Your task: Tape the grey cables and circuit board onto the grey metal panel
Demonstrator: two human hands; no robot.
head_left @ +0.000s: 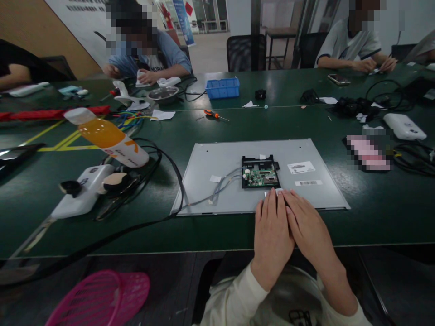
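A flat grey panel [234, 199] lies on the green table, with a green circuit board [260, 176] in a black frame near its middle. Thin grey wires [222, 183] run left from the board across the panel. Both hands rest side by side over the panel's front edge, just below the board. My left hand [273, 228] lies with its fingers stretched out. Against it is my right hand [309, 226], its fingers also extended and their tips close to the left ones. A small whitish piece [278, 191] shows at the fingertips, mostly covered.
To the left are an orange drink bottle [113, 140], a white device [83, 192] and black cables. Beyond the panel are an orange screwdriver [212, 114] and a blue basket [222, 88]. A pink phone [369, 153] lies right. Other people sit across the table.
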